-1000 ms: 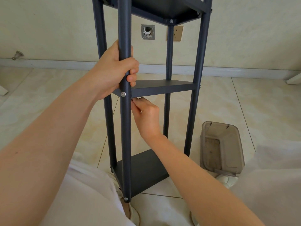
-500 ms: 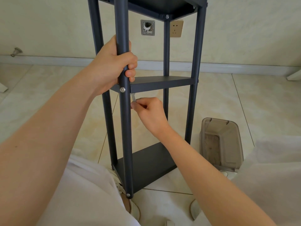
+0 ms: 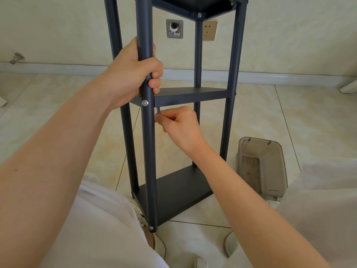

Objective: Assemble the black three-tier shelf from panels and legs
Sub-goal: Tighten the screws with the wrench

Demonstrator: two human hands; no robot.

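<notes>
The black three-tier shelf stands upright on the tiled floor, its middle panel (image 3: 193, 94) and bottom panel (image 3: 177, 192) fixed between four legs. My left hand (image 3: 133, 74) is wrapped around the near front leg (image 3: 147, 151) just above the middle panel. A silver screw (image 3: 145, 102) shows in that leg at panel height. My right hand (image 3: 178, 124) sits just under the middle panel's front edge, fingers pinched on a small grey hex key (image 3: 158, 110) that points up toward the panel's underside.
A smoky clear plastic box (image 3: 260, 169) lies on the floor right of the shelf. My knees in white clothing flank the shelf base. Behind it are a baseboard, a wall socket (image 3: 209, 30) and a metal wall plate (image 3: 174, 29).
My right hand has shifted slightly right and down under the middle panel, turning the hex key so it shows. The left hand keeps its hold on the leg; the view has drifted a little.
</notes>
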